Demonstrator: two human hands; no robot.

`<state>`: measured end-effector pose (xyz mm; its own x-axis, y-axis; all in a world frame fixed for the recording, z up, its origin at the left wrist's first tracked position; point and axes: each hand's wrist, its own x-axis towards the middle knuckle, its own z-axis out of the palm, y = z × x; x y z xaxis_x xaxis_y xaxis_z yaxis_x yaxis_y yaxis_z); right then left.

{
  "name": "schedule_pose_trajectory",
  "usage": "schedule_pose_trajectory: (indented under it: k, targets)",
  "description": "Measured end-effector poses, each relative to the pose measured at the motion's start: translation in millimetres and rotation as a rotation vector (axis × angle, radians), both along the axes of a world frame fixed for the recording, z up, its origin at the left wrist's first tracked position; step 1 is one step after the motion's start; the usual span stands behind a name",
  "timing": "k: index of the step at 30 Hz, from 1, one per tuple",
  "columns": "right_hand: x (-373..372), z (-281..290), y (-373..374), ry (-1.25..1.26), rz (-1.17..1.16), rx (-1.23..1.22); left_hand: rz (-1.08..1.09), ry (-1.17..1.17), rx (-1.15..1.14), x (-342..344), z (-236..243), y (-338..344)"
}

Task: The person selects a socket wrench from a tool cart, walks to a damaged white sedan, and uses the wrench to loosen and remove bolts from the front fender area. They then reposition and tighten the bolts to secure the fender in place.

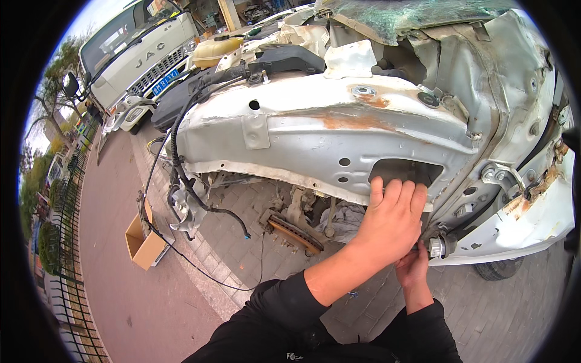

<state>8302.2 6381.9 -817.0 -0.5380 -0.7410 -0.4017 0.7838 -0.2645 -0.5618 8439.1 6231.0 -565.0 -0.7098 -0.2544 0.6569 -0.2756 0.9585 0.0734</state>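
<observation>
A stripped car body fills the view, its bare silver inner fender panel (290, 142) patched with rust. My left hand (392, 221) reaches up to the rectangular opening (411, 171) in that panel, fingers curled over the opening's lower edge. Below and partly behind it is my right hand (414, 271), raised with its fingers closed. A dark piece shows by its thumb, too hidden to name. Just right of it, a silver cylindrical fitting (437, 247) sits at the foot of the door pillar (466, 175).
A rusty brake disc (296, 235) hangs under the panel. Loose black wiring (209, 209) dangles at the front end, near an open cardboard box (145, 242) on the ground. A white truck (136, 51) stands far left, beyond a black fence (72, 230). Shattered glass (417, 18) lies on top.
</observation>
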Motion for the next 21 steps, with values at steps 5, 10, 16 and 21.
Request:
schedule_pose_trajectory:
  k: [5, 10, 16, 21]
  targets:
    - [-4.6, -8.4, -6.6, 0.089, -0.146, 0.467, 0.010, -0.044, -0.004, 2.5, 0.8, 1.9]
    - [-4.6, -4.3, -3.5, 0.006, -0.060, 0.116, 0.036, -0.006, -0.048, 2.0, -3.4, 2.0]
    - [-0.8, 2.3, -8.1, -0.001, -0.001, 0.151, 0.050, 0.098, -0.052, -0.2, -9.4, 2.0]
    - [4.9, 4.8, -10.0, 0.146, 0.002, 0.212, 0.046, 0.103, -0.072, -0.2, -10.1, 1.4]
